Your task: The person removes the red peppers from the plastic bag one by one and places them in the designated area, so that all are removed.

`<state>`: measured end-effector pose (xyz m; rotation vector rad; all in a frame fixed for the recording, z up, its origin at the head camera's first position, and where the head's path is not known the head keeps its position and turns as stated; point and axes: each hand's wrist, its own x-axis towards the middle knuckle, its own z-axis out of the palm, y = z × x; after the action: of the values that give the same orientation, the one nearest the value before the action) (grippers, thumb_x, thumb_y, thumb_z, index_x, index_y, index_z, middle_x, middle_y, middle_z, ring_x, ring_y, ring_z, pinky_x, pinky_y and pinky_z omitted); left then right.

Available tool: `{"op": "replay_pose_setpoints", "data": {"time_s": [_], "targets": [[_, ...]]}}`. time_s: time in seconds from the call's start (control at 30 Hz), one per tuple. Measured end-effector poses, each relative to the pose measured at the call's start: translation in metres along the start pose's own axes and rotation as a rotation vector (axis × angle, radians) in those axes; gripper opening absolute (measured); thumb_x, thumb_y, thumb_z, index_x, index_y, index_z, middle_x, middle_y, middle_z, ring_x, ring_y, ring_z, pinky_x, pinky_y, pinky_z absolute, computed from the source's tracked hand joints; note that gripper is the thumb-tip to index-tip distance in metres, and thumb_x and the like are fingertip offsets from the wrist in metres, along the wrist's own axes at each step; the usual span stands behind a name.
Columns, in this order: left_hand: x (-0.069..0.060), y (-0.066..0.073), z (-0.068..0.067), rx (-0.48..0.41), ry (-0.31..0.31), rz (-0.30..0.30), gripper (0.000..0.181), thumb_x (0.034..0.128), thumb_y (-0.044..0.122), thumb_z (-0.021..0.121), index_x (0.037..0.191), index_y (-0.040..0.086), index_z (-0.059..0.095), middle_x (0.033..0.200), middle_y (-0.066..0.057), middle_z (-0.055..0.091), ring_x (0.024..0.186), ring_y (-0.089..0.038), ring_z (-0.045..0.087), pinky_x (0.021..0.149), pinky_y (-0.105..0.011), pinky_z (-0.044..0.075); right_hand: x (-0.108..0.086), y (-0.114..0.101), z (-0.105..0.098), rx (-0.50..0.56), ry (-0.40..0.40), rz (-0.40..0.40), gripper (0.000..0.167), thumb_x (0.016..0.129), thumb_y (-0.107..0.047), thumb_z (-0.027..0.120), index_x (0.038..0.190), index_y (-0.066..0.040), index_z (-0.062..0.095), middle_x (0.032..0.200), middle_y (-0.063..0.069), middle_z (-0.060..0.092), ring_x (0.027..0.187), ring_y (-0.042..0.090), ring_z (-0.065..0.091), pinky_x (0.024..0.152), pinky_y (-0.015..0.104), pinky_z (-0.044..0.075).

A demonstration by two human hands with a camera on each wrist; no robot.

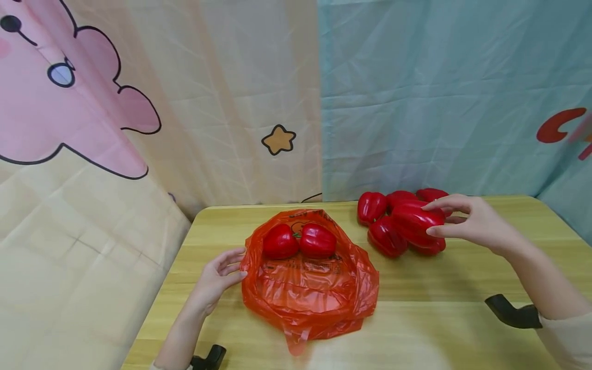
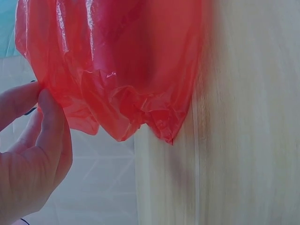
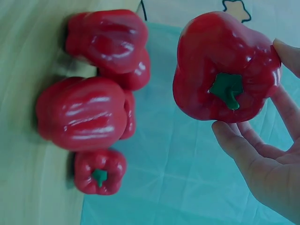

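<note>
My right hand (image 1: 481, 223) holds a red bell pepper (image 1: 416, 222) above a group of other red peppers (image 1: 387, 237). In the right wrist view the held pepper (image 3: 220, 61) shows its green stem, with thumb and fingertips at its side. My left hand (image 1: 214, 281) is at the left rim of an orange-red plastic bag (image 1: 300, 293), and in the left wrist view its thumb and fingers pinch the bag's edge (image 2: 51, 96). The bag lies with its mouth wide, and two red peppers (image 1: 318, 240) rest inside at its far end.
A wood-grain table (image 1: 416, 334) carries everything. Several loose peppers (image 3: 82, 112) lie together near its back edge, right of the bag. Behind the table hangs a printed curtain (image 1: 388, 103), and pale patterned cloth (image 1: 69, 267) lies to the left.
</note>
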<state>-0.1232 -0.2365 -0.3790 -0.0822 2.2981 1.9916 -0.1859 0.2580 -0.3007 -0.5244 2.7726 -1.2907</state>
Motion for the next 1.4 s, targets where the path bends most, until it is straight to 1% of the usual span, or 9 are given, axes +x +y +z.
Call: {"op": "replay_pose_setpoints", "data": {"time_s": [0.1, 0.33, 0.4, 0.57, 0.7, 0.8, 0.93, 1.13, 1.4], "targets": [[-0.001, -0.001, 0.000, -0.003, 0.002, -0.009, 0.052, 0.0822, -0.008, 0.063, 0.131, -0.006, 0.045, 0.124, -0.021, 0.051, 0.110, -0.031, 0.052, 0.080, -0.026, 0.051, -0.005, 0.009, -0.002, 0.004, 0.015, 0.014, 0.041, 0.080, -0.016, 0.073, 0.118, -0.006, 0.060, 0.116, 0.003, 0.051, 0.096, 0.008, 0.049, 0.073, 0.016, 0.049], [-0.003, -0.003, -0.001, -0.001, 0.006, -0.016, 0.052, 0.0826, -0.007, 0.062, 0.131, -0.005, 0.045, 0.125, -0.022, 0.050, 0.111, -0.032, 0.052, 0.081, -0.026, 0.051, -0.015, 0.026, -0.008, -0.023, 0.021, 0.085, 0.047, 0.082, -0.016, 0.072, 0.122, 0.001, 0.055, 0.126, 0.021, 0.046, 0.099, 0.032, 0.054, 0.065, 0.025, 0.054], [-0.004, -0.003, 0.000, 0.001, 0.006, -0.017, 0.052, 0.0828, -0.007, 0.062, 0.131, -0.005, 0.045, 0.126, -0.022, 0.050, 0.111, -0.032, 0.052, 0.081, -0.025, 0.051, -0.018, 0.031, -0.010, -0.024, 0.024, 0.099, 0.047, 0.082, -0.017, 0.071, 0.122, 0.002, 0.054, 0.125, 0.022, 0.047, 0.095, 0.028, 0.057, 0.064, 0.027, 0.054], [-0.004, -0.004, 0.000, 0.005, 0.011, -0.025, 0.052, 0.0826, -0.008, 0.062, 0.131, -0.005, 0.045, 0.127, -0.022, 0.049, 0.112, -0.033, 0.051, 0.081, -0.025, 0.051, -0.026, 0.045, -0.014, -0.019, 0.054, 0.123, 0.044, 0.082, -0.018, 0.072, 0.119, 0.000, 0.057, 0.110, -0.002, 0.056, 0.085, 0.001, 0.055, 0.061, 0.029, 0.054], [-0.004, -0.004, 0.001, 0.009, 0.012, -0.029, 0.052, 0.0823, -0.008, 0.062, 0.131, -0.005, 0.046, 0.126, -0.022, 0.050, 0.111, -0.033, 0.051, 0.081, -0.025, 0.051, -0.031, 0.055, -0.017, -0.018, 0.093, 0.136, 0.040, 0.082, -0.019, 0.072, 0.117, -0.002, 0.059, 0.096, -0.026, 0.053, 0.081, -0.005, 0.053, 0.059, 0.030, 0.054], [-0.004, -0.004, 0.001, 0.012, 0.010, -0.026, 0.052, 0.0821, -0.008, 0.063, 0.131, -0.005, 0.046, 0.125, -0.022, 0.051, 0.111, -0.033, 0.052, 0.080, -0.025, 0.051, -0.033, 0.062, -0.018, -0.032, 0.115, 0.153, 0.041, 0.082, -0.021, 0.072, 0.116, -0.002, 0.060, 0.095, -0.028, 0.051, 0.080, -0.004, 0.053, 0.059, 0.029, 0.053], [-0.002, -0.003, 0.001, 0.009, 0.005, -0.021, 0.052, 0.0821, -0.008, 0.062, 0.131, -0.005, 0.046, 0.125, -0.022, 0.051, 0.110, -0.032, 0.052, 0.080, -0.025, 0.051, -0.033, 0.070, -0.018, -0.072, 0.129, 0.188, 0.046, 0.082, -0.025, 0.073, 0.118, -0.001, 0.058, 0.101, -0.015, 0.052, 0.086, 0.012, 0.055, 0.058, 0.029, 0.053], [0.000, -0.003, 0.002, 0.014, 0.009, -0.028, 0.051, 0.0821, -0.007, 0.063, 0.131, -0.005, 0.046, 0.125, -0.021, 0.051, 0.107, -0.028, 0.054, 0.080, -0.025, 0.052, -0.033, 0.079, -0.018, -0.085, 0.125, 0.235, 0.051, 0.083, -0.029, 0.070, 0.121, 0.002, 0.054, 0.120, 0.026, 0.049, 0.098, 0.036, 0.045, 0.058, 0.028, 0.051], [0.001, -0.001, 0.003, 0.006, -0.003, -0.023, 0.051, 0.0821, -0.007, 0.063, 0.131, -0.004, 0.046, 0.125, -0.021, 0.051, 0.110, -0.032, 0.052, 0.080, -0.025, 0.051, -0.032, 0.096, -0.017, -0.078, 0.148, 0.270, 0.057, 0.085, -0.031, 0.068, 0.123, 0.006, 0.049, 0.123, 0.036, 0.044, 0.101, 0.044, 0.041, 0.058, 0.028, 0.051]]}}
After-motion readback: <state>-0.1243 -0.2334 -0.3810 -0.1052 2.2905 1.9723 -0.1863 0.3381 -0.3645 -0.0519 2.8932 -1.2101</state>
